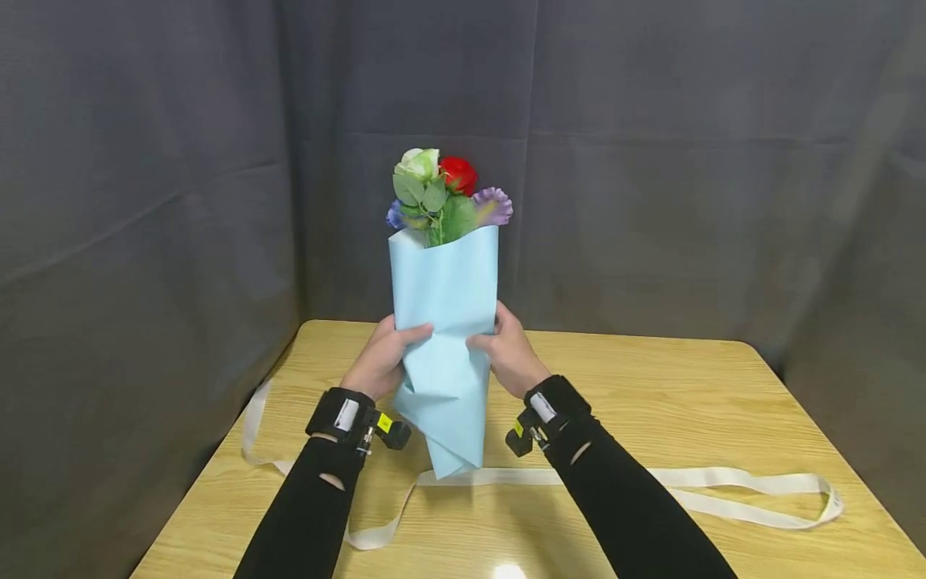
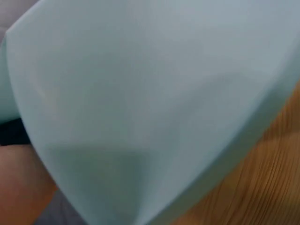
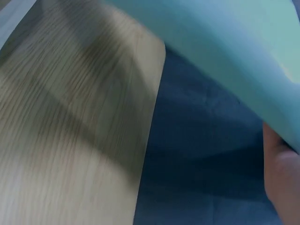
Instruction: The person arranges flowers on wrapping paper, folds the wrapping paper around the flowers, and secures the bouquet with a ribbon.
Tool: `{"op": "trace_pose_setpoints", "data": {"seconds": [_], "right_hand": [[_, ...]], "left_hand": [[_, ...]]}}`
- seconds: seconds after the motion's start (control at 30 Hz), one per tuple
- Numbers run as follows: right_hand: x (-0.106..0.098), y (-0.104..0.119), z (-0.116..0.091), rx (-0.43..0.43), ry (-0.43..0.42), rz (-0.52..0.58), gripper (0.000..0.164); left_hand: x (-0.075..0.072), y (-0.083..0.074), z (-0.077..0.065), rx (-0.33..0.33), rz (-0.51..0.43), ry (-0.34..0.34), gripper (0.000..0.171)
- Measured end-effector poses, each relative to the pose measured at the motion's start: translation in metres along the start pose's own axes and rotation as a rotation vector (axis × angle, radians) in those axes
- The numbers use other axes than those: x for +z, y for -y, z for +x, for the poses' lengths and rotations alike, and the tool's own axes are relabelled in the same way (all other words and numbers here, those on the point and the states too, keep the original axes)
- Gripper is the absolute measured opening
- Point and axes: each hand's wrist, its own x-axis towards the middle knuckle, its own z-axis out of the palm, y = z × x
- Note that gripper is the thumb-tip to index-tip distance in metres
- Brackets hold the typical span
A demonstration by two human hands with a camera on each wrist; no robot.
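Observation:
A bouquet wrapped in light blue paper (image 1: 448, 297) is held upright over the table between both hands. Out of the top stick a pale green-white rose (image 1: 419, 162), a red rose (image 1: 458, 174), a purple flower (image 1: 494, 206), a blue flower (image 1: 395, 215) and green leaves. My left hand (image 1: 379, 358) grips the wrap's left side, thumb across the front. On the opposite side my right hand (image 1: 512, 354) grips it the same way; the fingers of both hands are hidden behind the paper. The wrap (image 2: 140, 93) fills most of the left wrist view.
A white ribbon (image 1: 760, 482) lies loosely across the wooden table (image 1: 615, 402), looped at the right and running under the bouquet's lower tip to the left edge. Dark grey curtains (image 1: 651, 201) hang behind and on both sides.

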Motion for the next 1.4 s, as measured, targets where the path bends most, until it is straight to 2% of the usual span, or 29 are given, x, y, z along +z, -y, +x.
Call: {"op": "trace_pose_setpoints", "data": {"seconds": [0.07,0.17,0.33,0.63,0.73,0.83,0.97,1.1,1.2,1.4], "right_hand": [[-0.012,0.001,-0.005,0.041,0.006,0.057,0.065],[-0.028,0.002,-0.012,0.103,0.007,0.120,0.062],[-0.044,0.000,-0.019,0.185,-0.036,0.108,0.059],[-0.059,-0.021,-0.031,0.282,-0.079,0.182,0.060],[-0.062,-0.026,-0.035,0.288,-0.079,0.189,0.058],[-0.063,-0.031,-0.036,0.283,-0.074,0.196,0.058],[-0.066,-0.034,-0.037,0.284,-0.094,0.189,0.061],[-0.069,-0.038,-0.040,0.287,-0.113,0.177,0.065],[-0.070,-0.042,-0.042,0.284,-0.115,0.213,0.063],[-0.070,-0.050,-0.043,0.247,-0.146,0.327,0.062]], "left_hand": [[0.011,0.005,0.004,0.000,-0.029,0.020,0.046],[0.024,0.013,0.006,0.003,-0.008,0.066,0.047],[0.041,0.026,0.008,0.017,0.050,0.164,0.049],[0.053,0.043,0.005,-0.052,0.076,0.172,0.047],[0.052,0.050,0.005,-0.081,0.076,0.179,0.047],[0.045,0.059,0.003,-0.143,0.064,0.207,0.052],[0.026,0.067,-0.004,-0.263,0.016,0.301,0.070],[0.008,0.074,-0.012,-0.335,-0.055,0.395,0.100],[0.003,0.079,-0.015,-0.313,-0.073,0.419,0.111],[0.011,0.087,-0.012,-0.175,-0.145,0.445,0.103]]}}
